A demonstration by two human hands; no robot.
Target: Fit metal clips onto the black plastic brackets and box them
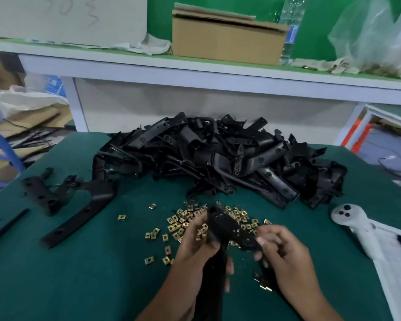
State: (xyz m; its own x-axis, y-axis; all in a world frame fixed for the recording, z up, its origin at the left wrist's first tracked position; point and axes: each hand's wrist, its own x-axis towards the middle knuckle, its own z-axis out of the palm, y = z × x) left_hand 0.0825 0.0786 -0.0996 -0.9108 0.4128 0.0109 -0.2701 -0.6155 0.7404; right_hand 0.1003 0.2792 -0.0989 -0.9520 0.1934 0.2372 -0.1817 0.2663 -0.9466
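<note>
Green matting covers the counter point(102, 274), and behind it a white shelf point(218, 72) carries a cardboard box point(227, 40), a clear water bottle point(292, 22) and a crumpled plastic bag point(368, 38). At the back of the counter lies a big heap of black plastic brackets point(229, 158), tangled over one another, with a few loose brackets point(74, 200) lying apart on the near left side. Just in front of the heap, small brass-coloured metal clips point(178, 223) are scattered across the mat. Above that scatter the left hand point(195, 249) grips one bracket point(227, 228), its fingers curled round the long black arm, which runs down toward the bottom edge of the view. The right hand point(285, 256) pinches the bracket's other end with curled fingertips; whether a clip sits between those fingertips cannot be told through the blur. A couple more clips point(263, 282) lie just under the right hand. At the right edge of the counter rests a white handheld controller point(354, 225) on white sheets.
</note>
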